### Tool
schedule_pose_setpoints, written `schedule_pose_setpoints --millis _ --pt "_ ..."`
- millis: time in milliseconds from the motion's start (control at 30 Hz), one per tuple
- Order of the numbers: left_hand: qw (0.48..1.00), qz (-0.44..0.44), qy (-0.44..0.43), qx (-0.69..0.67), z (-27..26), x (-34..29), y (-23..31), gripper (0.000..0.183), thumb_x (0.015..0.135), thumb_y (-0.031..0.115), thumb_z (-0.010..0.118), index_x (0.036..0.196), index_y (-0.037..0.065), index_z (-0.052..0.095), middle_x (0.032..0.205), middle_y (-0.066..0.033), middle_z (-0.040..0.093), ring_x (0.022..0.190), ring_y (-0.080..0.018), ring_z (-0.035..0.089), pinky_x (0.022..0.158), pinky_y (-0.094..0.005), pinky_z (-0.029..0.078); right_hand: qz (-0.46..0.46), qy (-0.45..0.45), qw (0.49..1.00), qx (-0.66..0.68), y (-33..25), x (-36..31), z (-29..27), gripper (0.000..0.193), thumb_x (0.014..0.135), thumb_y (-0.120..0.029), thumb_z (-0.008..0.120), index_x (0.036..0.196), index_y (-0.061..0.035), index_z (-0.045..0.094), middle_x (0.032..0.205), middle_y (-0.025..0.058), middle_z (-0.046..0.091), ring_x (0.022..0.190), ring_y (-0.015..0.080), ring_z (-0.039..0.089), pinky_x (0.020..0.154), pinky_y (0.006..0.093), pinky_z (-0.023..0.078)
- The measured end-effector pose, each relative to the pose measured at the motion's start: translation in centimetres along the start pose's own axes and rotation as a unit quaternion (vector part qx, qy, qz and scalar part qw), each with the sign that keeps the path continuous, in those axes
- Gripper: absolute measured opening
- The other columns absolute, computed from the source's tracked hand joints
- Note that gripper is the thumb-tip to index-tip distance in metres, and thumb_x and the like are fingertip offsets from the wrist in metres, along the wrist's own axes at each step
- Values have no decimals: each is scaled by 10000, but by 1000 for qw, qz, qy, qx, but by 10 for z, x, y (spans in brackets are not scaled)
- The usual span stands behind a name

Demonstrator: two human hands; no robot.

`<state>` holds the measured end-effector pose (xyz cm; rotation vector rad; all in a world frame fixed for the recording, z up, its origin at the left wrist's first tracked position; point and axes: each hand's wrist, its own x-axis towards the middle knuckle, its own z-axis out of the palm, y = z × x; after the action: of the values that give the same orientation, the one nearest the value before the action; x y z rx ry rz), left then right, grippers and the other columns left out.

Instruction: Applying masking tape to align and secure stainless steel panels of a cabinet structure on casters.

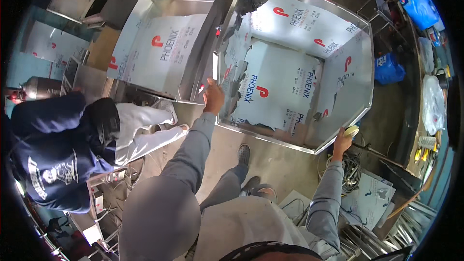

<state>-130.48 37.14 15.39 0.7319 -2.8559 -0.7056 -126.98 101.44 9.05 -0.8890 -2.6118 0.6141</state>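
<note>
In front of me stands a large open sheet-metal box (295,142), its walls and bottom partly covered in torn white protective film. At its near left corner, my left hand (213,96) is closed on the rim. On the near right side, my right hand (342,144) is closed around a pale yellow roll of tape (352,131), close against the box's outer edge. Its far fingers are partly hidden behind the roll. To the left is a second, shallower metal box (193,53), also lined with film, with a narrow gap between the two.
A person in a dark hooded sweatshirt (53,150) is at my left, legs near the shallower box. Along the right runs a workbench (415,140) with blue containers (420,7). Coiled cables (351,174) and a sheet-metal piece (369,200) lie on the floor at right.
</note>
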Motion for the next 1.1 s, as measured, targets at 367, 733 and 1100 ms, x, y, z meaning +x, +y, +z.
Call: schedule_pose_setpoints --millis 367,733,1100 --pt "999 -50 17 0 63 168 62 433 1057 190 633 1362 2 390 971 -304 757 932 -538 737 793 -639 552 -66 -48 997 -15 -126 210 113 592 955 -517 780 1067 64 791 1031 304 787 956 513 756 847 603 577" --pt "990 -28 72 118 142 290 85 567 1067 328 618 1504 36 404 1006 -255 779 947 -487 762 873 -625 578 -119 -79 989 -43 -215 398 255 723 933 -616 766 1038 99 792 1022 322 788 959 507 770 856 595 595" --pt "986 -140 94 -4 145 364 120 420 1070 259 639 1398 118 418 971 -242 772 951 -492 753 840 -635 542 -68 -162 984 -5 -291 446 344 739 940 -608 793 979 130 779 971 321 785 891 493 768 810 573 596"
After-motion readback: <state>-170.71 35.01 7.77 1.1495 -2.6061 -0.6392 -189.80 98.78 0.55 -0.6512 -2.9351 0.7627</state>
